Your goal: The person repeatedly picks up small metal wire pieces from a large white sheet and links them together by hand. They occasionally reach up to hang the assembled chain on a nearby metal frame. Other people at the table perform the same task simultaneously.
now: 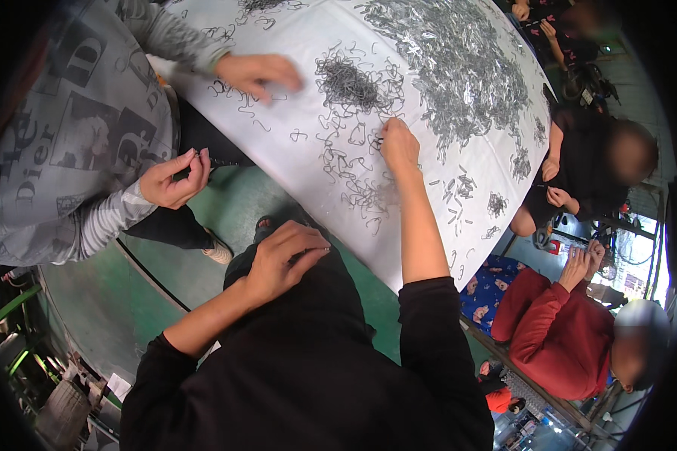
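Observation:
My right hand (400, 144) reaches over the white table (308, 169) with its fingers drawn together. Its fingertips are beside a dense heap of dark bent wire hooks (347, 81). What sits between them, if anything, is hidden. Loose wire hooks (338, 161) lie scattered to the left of this hand and below it. My left hand (284, 259) is held above my lap, off the table, thumb and fingers curled toward each other. I cannot make out what those fingertips hold.
A large spread of small grey metal strips (466, 71) covers the table's far right. At left, a co-worker's hand (259, 74) moves over hooks, blurred; their other hand (179, 178) pinches a small dark thing. Other people (564, 331) sit along the right.

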Available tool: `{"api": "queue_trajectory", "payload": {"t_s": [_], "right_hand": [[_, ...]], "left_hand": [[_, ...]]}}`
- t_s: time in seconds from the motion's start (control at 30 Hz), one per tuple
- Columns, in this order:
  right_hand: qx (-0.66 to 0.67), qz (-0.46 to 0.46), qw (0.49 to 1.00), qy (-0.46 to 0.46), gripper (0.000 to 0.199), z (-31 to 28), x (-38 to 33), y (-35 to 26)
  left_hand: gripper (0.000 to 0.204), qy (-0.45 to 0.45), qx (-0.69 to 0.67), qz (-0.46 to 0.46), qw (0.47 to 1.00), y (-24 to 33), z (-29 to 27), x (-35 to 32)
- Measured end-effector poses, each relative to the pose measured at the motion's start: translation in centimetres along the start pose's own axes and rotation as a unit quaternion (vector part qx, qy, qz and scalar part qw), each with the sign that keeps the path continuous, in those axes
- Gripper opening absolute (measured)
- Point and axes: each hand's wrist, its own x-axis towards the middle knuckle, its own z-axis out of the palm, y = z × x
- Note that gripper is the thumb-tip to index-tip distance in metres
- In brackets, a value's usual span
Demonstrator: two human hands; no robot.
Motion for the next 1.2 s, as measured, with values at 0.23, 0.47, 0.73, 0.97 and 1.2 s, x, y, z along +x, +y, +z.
{"api": "queue_trajectory", "payload": {"t_s": [0.23, 0.47, 0.73, 0.97, 1.2], "right_hand": [[0.526, 0.182, 0.825, 0.102, 0.018, -0.6, -6.7, -3.5], [0.583, 0.184, 0.79, 0.043, 0.014, -10.0, -20.2, -12.7], [0.654, 0.239, 0.717, 0.025, 0.014, -11.6, -24.4, -16.3], [0.637, 0.208, 0.732, 0.124, 0.01, -9.9, -25.3, -16.7], [0.459, 0.114, 0.866, 0.165, 0.004, -9.8, -26.2, -15.7]], "left_hand": [[0.015, -0.033, -0.012, -0.041, 0.999, -0.4, -0.1, -0.5], [0.017, -0.031, -0.029, -0.028, 0.999, -1.1, -0.4, -0.4], [0.021, -0.043, -0.031, -0.013, 0.998, -0.7, -0.8, -0.9], [0.037, -0.067, -0.027, 0.042, 0.997, -1.6, -0.5, -1.0], [0.021, -0.031, -0.017, 0.093, 0.995, -7.2, 4.2, 8.1]]}}
